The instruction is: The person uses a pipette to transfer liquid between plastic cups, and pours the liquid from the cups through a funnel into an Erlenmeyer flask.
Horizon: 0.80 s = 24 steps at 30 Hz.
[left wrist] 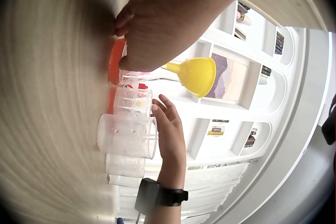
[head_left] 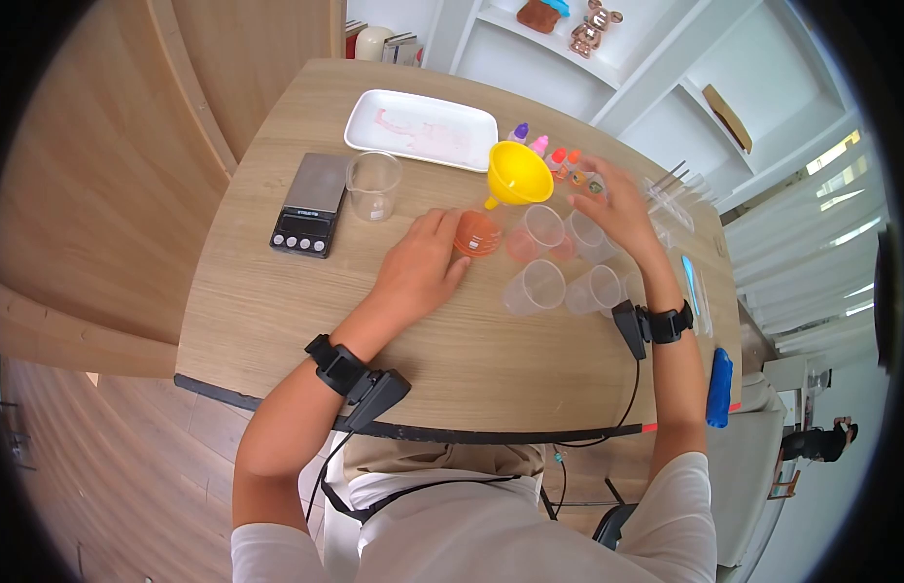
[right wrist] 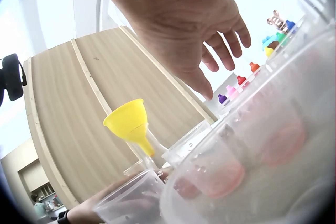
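A clear vessel (head_left: 478, 233) with orange-red liquid in its base stands near the table's middle, a yellow funnel (head_left: 520, 174) at its top. My left hand (head_left: 420, 267) rests low beside it, thumb and fingers on either side of its base; in the left wrist view, the hand (left wrist: 173, 19) partly hides the vessel. Over the small bottles and behind the clear cups (head_left: 542, 231), my right hand (head_left: 617, 212) is raised. The right wrist view shows that hand (right wrist: 184, 29) with fingers spread and nothing in them. Some cups hold pale red liquid.
On the left are a black scale (head_left: 304, 231) and an empty beaker (head_left: 374, 189). A white tray (head_left: 423, 154) lies at the back. Dropper bottles with coloured caps (head_left: 559, 155) stand behind the cups. Clear racks (head_left: 671, 209) and a blue object (head_left: 719, 389) are on the right.
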Tool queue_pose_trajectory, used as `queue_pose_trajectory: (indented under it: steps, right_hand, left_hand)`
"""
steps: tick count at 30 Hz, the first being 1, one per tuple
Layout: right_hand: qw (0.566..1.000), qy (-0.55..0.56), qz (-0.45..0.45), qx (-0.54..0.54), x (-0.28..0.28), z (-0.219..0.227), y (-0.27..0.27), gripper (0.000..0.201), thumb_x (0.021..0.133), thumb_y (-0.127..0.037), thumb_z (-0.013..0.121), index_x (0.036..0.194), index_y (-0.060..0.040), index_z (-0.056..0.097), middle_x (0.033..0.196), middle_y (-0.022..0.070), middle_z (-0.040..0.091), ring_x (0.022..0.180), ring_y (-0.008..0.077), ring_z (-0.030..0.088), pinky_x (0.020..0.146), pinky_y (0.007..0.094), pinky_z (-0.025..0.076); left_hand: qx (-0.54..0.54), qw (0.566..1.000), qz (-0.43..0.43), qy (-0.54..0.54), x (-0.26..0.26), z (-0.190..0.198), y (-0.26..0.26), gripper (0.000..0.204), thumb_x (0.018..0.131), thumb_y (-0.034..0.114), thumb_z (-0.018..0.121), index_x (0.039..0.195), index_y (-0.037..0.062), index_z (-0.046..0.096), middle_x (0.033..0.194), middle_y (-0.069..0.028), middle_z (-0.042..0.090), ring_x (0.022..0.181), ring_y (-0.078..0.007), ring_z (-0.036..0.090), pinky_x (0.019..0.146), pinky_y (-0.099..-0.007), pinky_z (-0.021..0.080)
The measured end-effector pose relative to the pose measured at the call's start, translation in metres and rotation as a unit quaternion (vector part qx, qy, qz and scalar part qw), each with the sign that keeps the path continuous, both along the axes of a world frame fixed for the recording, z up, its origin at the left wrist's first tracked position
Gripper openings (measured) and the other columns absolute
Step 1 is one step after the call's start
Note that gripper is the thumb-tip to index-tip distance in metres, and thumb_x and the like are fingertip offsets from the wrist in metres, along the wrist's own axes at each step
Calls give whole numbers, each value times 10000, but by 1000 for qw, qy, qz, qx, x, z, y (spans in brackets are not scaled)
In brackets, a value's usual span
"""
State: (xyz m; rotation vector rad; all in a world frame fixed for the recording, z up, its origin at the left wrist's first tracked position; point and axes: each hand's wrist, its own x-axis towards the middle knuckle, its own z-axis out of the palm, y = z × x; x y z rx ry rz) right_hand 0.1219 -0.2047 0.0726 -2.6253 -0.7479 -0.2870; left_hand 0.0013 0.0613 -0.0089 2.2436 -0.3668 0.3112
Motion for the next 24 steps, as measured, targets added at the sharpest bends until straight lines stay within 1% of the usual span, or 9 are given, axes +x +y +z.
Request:
queue_pose_trajectory:
  steps: [1, 5, 7, 11, 14, 16, 20, 23, 24]
  right_hand:
    - [1000, 18, -2, 3, 1, 0, 2, 590, 777, -195, 760, 1308, -84, 527, 1188, 136, 605, 1089, 298, 560, 925, 390, 468]
    - [999, 9, 26, 29, 11, -17, -3, 582, 781, -201, 759, 1303, -80, 529, 1171, 136, 607, 1070, 291, 573, 919, 386, 465]
    - [998, 31, 36, 31, 14, -20, -5, 576, 787, -205, 756, 1300, -76, 529, 1186, 141, 605, 1062, 290, 581, 925, 386, 459]
    - [999, 25, 30, 23, 10, -16, -3, 570, 790, -203, 752, 1298, -72, 530, 1214, 147, 600, 1061, 291, 581, 941, 391, 448]
    - [999, 24, 20, 24, 7, -11, -2, 561, 795, -201, 747, 1297, -73, 531, 1230, 149, 597, 1059, 294, 582, 947, 393, 442]
    - [1000, 18, 19, 7, 6, -9, -2, 557, 798, -204, 745, 1296, -74, 532, 1234, 149, 594, 1055, 295, 582, 943, 393, 446]
    - [1000, 23, 10, 14, 1, -8, -1, 556, 802, -210, 745, 1297, -77, 531, 1242, 151, 589, 1056, 298, 582, 939, 392, 450]
    - [1000, 25, 5, 2, -3, -5, -2, 547, 811, -210, 739, 1299, -79, 529, 1242, 148, 588, 1089, 289, 571, 940, 394, 459]
    - [1000, 15, 12, -6, -4, -4, -3, 542, 819, -211, 734, 1303, -80, 528, 1240, 144, 589, 1115, 282, 560, 939, 395, 465]
  left_hand:
    - [0, 1000, -1, 7, 0, 1, 0, 539, 837, 131, 657, 1317, 21, 437, 1248, -180, 514, 1171, -367, 498, 955, -415, 446]
    - [3, 1000, -2, -1, 0, 0, 0, 537, 839, 131, 656, 1316, 23, 436, 1249, -177, 512, 1170, -365, 499, 952, -416, 449]
    - [14, 1000, 1, -27, 0, 0, 0, 504, 827, 114, 657, 1273, 8, 447, 1206, -161, 525, 1157, -342, 510, 908, -419, 486]
    - [18, 1000, 4, -17, -1, 1, -1, 506, 827, 112, 656, 1275, 8, 446, 1208, -159, 526, 1158, -340, 510, 905, -419, 488]
    - [18, 999, 4, -31, -1, 0, -1, 509, 827, 110, 657, 1278, 6, 445, 1210, -158, 526, 1159, -338, 512, 902, -418, 490]
    - [7, 1000, -2, -5, -1, 0, -1, 549, 831, 124, 662, 1320, 25, 432, 1255, -173, 510, 1183, -359, 493, 958, -416, 449]
    - [14, 1000, -1, 2, -1, 2, 0, 551, 831, 125, 663, 1320, 22, 430, 1259, -173, 510, 1185, -358, 492, 957, -416, 450]
    - [14, 1000, -4, 6, -1, 2, -1, 553, 832, 126, 663, 1321, 17, 427, 1262, -174, 508, 1184, -359, 492, 958, -416, 451]
    - [21, 1000, 0, -9, -1, 1, -1, 536, 830, 120, 662, 1301, 6, 434, 1237, -167, 516, 1172, -348, 502, 925, -417, 473]
